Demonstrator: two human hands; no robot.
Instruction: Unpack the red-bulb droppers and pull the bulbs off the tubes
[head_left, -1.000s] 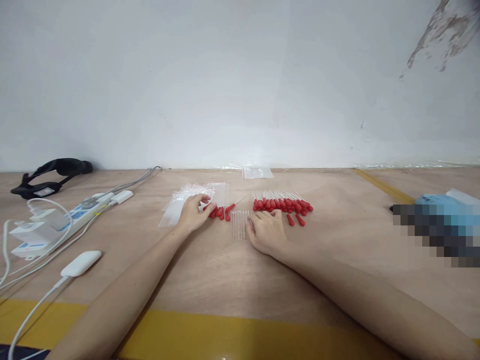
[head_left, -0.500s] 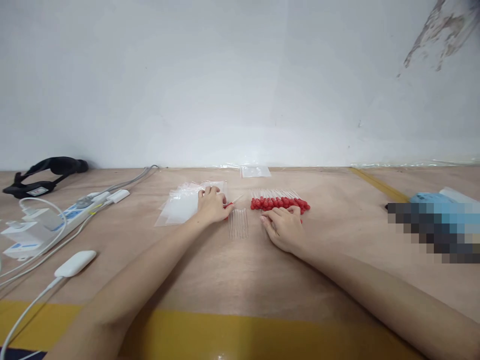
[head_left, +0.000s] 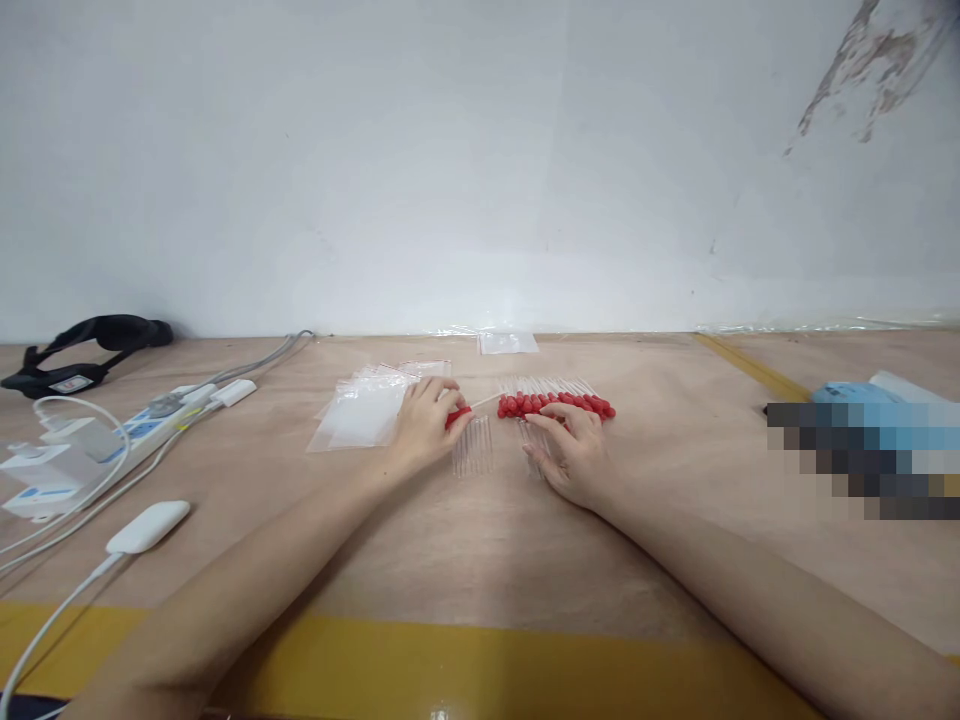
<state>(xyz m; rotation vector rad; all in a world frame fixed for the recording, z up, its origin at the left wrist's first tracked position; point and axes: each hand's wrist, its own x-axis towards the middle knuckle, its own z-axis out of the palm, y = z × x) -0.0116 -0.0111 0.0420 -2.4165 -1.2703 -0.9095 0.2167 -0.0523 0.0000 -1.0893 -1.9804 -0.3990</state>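
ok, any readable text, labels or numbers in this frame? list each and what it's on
None can be read.
White label on the black strap: print too small to read.
Blue-and-white markings on the power strip and the white adapter: blurred, unreadable.
Clear bags beside the left hand: red strips only, no text visible.
Red-capped droppers by the right hand: no markings visible.

no lettering can be read: the label on the black strap [head_left: 71, 382] and the blue print on the power strip [head_left: 142, 428] are too blurred.
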